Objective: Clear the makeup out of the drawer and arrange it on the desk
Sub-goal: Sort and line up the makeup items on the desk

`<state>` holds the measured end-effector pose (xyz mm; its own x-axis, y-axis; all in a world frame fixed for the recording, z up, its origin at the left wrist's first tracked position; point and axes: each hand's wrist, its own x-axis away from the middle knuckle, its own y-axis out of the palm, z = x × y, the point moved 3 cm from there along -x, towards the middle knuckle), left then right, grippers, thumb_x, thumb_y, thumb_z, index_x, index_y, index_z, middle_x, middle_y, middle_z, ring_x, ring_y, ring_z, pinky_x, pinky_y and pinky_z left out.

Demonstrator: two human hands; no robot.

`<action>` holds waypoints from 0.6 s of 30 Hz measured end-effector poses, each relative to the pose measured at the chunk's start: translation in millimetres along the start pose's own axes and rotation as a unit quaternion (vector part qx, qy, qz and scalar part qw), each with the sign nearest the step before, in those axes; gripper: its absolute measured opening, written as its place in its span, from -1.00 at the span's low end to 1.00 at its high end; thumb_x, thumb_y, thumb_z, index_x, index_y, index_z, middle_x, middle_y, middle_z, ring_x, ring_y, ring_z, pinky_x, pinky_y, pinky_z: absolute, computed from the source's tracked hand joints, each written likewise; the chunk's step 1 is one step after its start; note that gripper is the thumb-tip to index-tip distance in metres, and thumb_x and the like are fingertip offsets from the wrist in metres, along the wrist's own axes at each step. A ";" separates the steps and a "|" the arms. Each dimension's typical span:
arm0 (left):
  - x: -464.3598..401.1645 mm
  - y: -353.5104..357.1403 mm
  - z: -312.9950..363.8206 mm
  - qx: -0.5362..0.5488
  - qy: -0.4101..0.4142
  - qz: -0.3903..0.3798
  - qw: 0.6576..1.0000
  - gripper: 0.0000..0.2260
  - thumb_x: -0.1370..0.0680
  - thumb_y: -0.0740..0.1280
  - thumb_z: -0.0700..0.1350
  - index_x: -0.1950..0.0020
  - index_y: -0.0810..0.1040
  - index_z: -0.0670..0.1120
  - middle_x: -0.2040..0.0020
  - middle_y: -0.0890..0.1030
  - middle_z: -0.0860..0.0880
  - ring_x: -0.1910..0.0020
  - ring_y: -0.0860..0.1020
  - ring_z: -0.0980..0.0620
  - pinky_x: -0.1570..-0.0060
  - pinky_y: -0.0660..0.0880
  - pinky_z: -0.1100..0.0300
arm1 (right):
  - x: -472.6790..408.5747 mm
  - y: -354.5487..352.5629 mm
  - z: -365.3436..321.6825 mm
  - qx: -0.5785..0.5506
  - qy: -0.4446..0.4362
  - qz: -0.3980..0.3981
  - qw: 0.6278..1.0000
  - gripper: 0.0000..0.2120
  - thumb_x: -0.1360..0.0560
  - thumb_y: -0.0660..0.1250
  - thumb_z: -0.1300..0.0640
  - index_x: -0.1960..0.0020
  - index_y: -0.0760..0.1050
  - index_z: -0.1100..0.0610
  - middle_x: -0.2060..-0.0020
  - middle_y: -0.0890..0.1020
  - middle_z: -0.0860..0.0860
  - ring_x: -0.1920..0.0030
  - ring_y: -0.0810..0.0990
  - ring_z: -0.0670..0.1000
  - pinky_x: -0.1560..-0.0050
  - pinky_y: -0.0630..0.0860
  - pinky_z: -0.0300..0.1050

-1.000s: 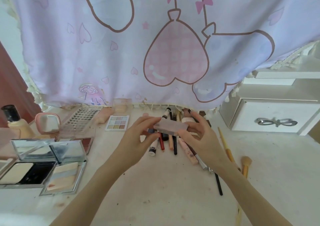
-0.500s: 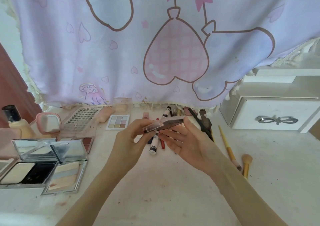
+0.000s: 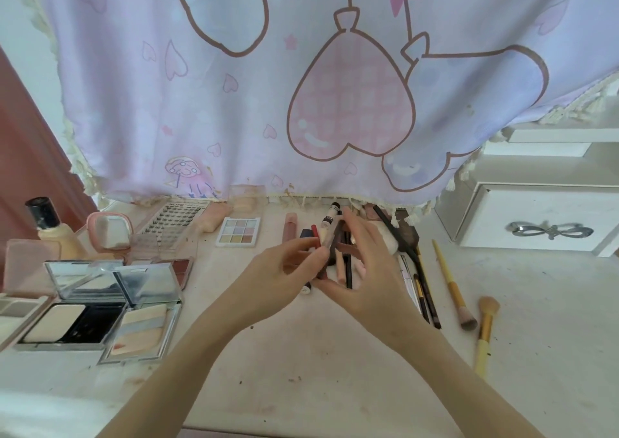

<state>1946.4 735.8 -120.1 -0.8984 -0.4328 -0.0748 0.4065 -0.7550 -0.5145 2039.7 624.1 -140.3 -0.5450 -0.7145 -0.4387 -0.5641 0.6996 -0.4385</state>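
Small brownish palette (image 3: 330,248), edge-on, blurred, between left hand (image 3: 284,276), right hand (image 3: 371,270)

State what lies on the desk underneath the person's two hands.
Pencils and tubes lie under the left hand and right hand; the hands hide their middles, so a count is impossible.

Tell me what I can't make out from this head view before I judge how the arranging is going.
- Small compact held between left hand and right hand: motion-blurred, its contents are unreadable.
- Pencils and tubes on the desk: partly hidden behind both hands.
- Back of the desk: covered by the hanging curtain.
- Palettes at far left: cut off by the frame edge.
- White drawer: closed, inside unseen.
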 end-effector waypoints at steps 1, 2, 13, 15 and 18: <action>0.0 1.0 -0.6 0.008 -0.010 -0.006 1.000 -0.69 -0.51 0.20 0.18 -0.18 0.50 0.13 -0.07 0.62 0.16 -0.04 0.57 0.25 -0.13 0.49 0.23 | 0.8 2.6 -2.6 0.018 -0.022 0.000 1.000 -0.17 -0.35 0.46 -0.08 -0.45 0.04 -0.15 -0.33 0.24 -0.27 -0.32 0.38 -0.17 -0.29 0.35 -0.34; 0.3 1.1 -1.8 0.027 -0.019 -0.013 0.999 -0.67 -0.52 0.22 0.15 -0.23 0.50 0.09 -0.08 0.63 0.13 -0.05 0.58 0.22 -0.16 0.49 0.21 | 1.6 4.6 -5.1 0.037 -0.041 0.003 0.998 -0.18 -0.35 0.41 -0.16 -0.44 0.02 -0.16 -0.32 0.23 -0.29 -0.33 0.38 -0.15 -0.31 0.34 -0.32; 8.4 -31.1 -10.4 0.148 -0.072 -0.039 0.986 -0.78 -0.59 0.14 -0.01 -0.14 0.54 0.04 0.00 0.68 -0.03 0.02 0.65 0.03 -0.04 0.56 0.23 | 5.7 20.3 -5.1 0.004 -0.020 0.013 1.000 -0.15 -0.36 0.45 -0.03 -0.50 0.06 0.01 -0.34 0.25 -0.12 -0.39 0.31 -0.09 -0.32 0.42 -0.03; 1.8 -48.6 -19.8 0.127 -0.104 0.000 0.987 -0.78 -0.60 0.18 -0.08 -0.15 0.54 -0.10 0.05 0.68 -0.06 0.09 0.66 0.01 0.05 0.59 0.20 | 6.1 30.9 -5.0 -0.013 -0.002 0.026 1.000 -0.17 -0.35 0.45 0.00 -0.47 0.06 -0.02 -0.33 0.25 -0.12 -0.40 0.28 -0.09 -0.34 0.39 -0.11; -9.0 -73.7 -29.0 0.083 -0.139 0.017 0.987 -0.81 -0.58 0.22 -0.15 -0.10 0.55 -0.20 0.08 0.67 -0.11 0.20 0.66 0.02 0.14 0.61 0.22 | 0.9 51.3 -4.6 -0.020 0.025 0.018 0.999 -0.16 -0.35 0.45 -0.04 -0.48 0.03 -0.08 -0.28 0.19 -0.30 -0.43 0.20 -0.11 -0.38 0.32 -0.16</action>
<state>1919.7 809.7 -106.2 -0.8129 -0.5600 0.1600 0.4779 -0.7984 -0.3663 2007.4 659.3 -159.5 -0.5951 -0.6894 -0.4131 -0.5682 0.7244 -0.3904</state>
